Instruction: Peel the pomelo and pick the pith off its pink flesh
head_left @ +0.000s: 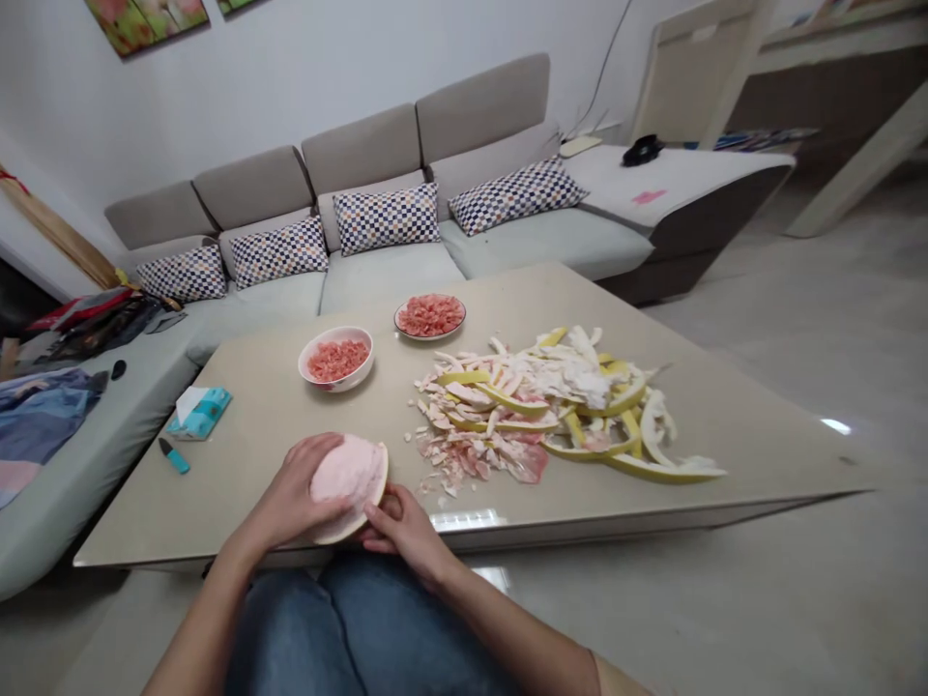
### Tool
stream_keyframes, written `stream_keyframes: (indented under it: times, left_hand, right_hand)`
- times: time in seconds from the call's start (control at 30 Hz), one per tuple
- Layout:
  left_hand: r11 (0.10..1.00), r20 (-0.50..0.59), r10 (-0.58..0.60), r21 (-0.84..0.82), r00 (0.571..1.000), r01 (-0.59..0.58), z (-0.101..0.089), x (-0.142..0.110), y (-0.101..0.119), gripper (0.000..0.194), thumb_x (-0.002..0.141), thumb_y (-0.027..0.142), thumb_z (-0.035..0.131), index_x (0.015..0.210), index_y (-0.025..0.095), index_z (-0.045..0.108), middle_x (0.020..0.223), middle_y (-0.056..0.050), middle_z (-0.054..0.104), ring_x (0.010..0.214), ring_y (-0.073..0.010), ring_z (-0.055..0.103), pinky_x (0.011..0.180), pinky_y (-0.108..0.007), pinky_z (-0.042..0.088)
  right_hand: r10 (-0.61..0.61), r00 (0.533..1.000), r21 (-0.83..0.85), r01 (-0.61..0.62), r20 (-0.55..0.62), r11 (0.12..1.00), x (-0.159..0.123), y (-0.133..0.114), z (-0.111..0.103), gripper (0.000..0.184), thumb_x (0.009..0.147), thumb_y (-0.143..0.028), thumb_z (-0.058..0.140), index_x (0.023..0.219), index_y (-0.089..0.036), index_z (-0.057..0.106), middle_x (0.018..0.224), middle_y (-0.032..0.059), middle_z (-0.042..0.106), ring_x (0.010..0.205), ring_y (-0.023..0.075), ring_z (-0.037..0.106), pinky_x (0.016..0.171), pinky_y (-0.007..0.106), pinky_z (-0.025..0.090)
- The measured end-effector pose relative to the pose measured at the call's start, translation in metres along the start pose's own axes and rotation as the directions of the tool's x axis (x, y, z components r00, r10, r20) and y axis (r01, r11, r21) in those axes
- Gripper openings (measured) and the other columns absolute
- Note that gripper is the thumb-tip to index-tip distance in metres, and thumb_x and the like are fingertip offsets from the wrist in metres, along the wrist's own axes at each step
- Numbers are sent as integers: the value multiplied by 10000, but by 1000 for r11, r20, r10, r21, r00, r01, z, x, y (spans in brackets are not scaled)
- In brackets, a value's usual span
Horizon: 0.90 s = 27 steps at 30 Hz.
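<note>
A partly peeled pomelo point(349, 474) is held between my two hands over the front edge of the table. Its pale pink pith is bare on top, and a strip of rind point(378, 483) still clings along the right and lower side. My left hand point(301, 493) wraps over the fruit from the left. With its thumb on the rind's edge and its fingers curled behind, my right hand point(406, 530) grips the rind on the right. A wide heap of yellow-green peel and white pith point(536, 396) lies to the right of the hands.
Pink pomelo pulp fills a white bowl point(337, 383) and a plate point(430, 335) further back. At the left of the table point(253, 377) lie a tissue box point(199, 414) and a small teal-handled knife point(174, 456). Behind stands a grey sofa point(391, 271) with checked cushions.
</note>
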<state>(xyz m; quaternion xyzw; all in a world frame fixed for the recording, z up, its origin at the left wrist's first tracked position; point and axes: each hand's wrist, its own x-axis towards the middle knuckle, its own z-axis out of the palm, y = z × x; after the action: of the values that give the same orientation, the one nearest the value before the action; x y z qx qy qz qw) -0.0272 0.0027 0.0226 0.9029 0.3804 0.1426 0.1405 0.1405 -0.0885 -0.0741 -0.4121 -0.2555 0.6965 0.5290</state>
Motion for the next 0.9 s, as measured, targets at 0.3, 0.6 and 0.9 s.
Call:
stream_keyframes:
  times: [0.3,0.6,0.9]
  left_hand:
    - [992,-147,-111,51,983,119,8,13,-18,467,794,427,640,1229,261,597,1318,-93,548,1263,-276,495,1105,-478,382]
    - [985,-44,-75,-160,996,67,-6,30,-50,457,786,450,624,1175,212,622,1289,-98,599,1243,-264,533,1112,-438,387]
    - [981,-40,-99,-169,994,91,8,54,-38,435,772,445,630,1133,203,650,1200,-78,652,1135,-247,601,1039,-394,445]
  right_hand:
    - [-138,990,-512,136,33,848,16,-16,-15,319,710,-333,798,904,-180,597,810,13,662,704,167,647,682,315,522]
    - [-525,688,-787,614,501,54,42,-67,-39,355,743,-231,809,1071,-203,674,1078,76,625,961,197,597,821,299,476]
    - [-534,689,-812,584,490,7,64,-56,-57,286,699,-258,844,942,-174,719,978,76,671,890,202,614,774,304,472]
